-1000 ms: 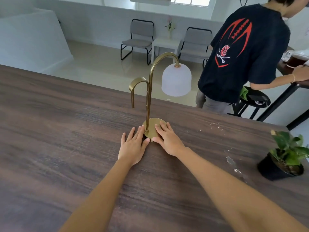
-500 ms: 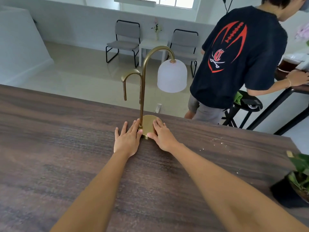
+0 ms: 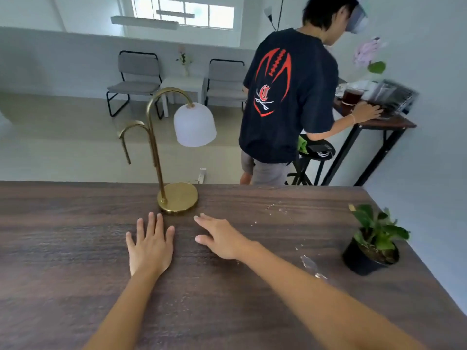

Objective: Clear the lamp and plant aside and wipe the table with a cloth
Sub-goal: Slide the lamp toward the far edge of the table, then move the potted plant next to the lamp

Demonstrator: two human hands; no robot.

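Note:
A brass lamp (image 3: 178,197) with a white dome shade stands on its round base at the far edge of the dark wooden table (image 3: 75,248). My left hand (image 3: 151,245) lies flat and open on the table just in front of the base, not touching it. My right hand (image 3: 221,237) hovers open to the right of the base, also apart from it. A small green plant in a black pot (image 3: 370,248) sits near the table's right edge. No cloth is in view.
White crumbs (image 3: 276,207) and a wet smear (image 3: 309,265) lie between the lamp and the plant. Beyond the table a person in a dark shirt (image 3: 290,97) stands at a side table (image 3: 379,122). Two chairs stand by the far wall.
Both hands were pressed against the lamp's base and slid it toward the far edge. Now they have let go and pulled back toward me.

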